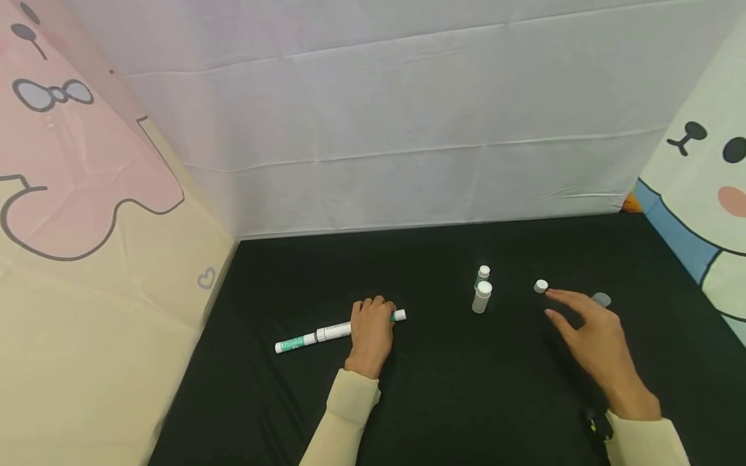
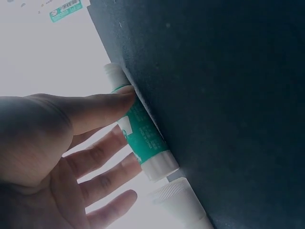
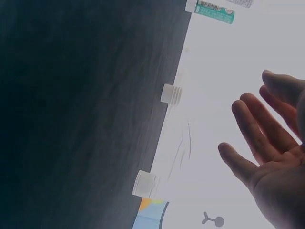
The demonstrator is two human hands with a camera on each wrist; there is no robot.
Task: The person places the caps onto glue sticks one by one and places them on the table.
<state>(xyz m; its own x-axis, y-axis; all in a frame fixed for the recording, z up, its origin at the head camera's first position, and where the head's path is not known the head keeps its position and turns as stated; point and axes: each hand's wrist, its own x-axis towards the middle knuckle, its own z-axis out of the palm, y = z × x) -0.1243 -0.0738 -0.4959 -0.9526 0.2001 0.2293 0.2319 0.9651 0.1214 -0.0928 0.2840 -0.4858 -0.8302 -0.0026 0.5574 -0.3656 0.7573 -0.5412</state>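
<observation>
Creased white backdrop (image 1: pixel 373 116) — black tabletop (image 1: pixel 437 395) — cartoon-printed sidewalls (image 1: pixel 87 336)

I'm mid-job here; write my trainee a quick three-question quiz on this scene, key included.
1. Which hand grips a green-labelled stick?
2. True or false: the right hand pinches the small white cap.
3. How many white-capped containers stand upright?

Key:
1. The left hand.
2. False; that hand holds nothing, and the cap rests on the black surface.
3. Two: a white one and a green-labelled one.
</observation>
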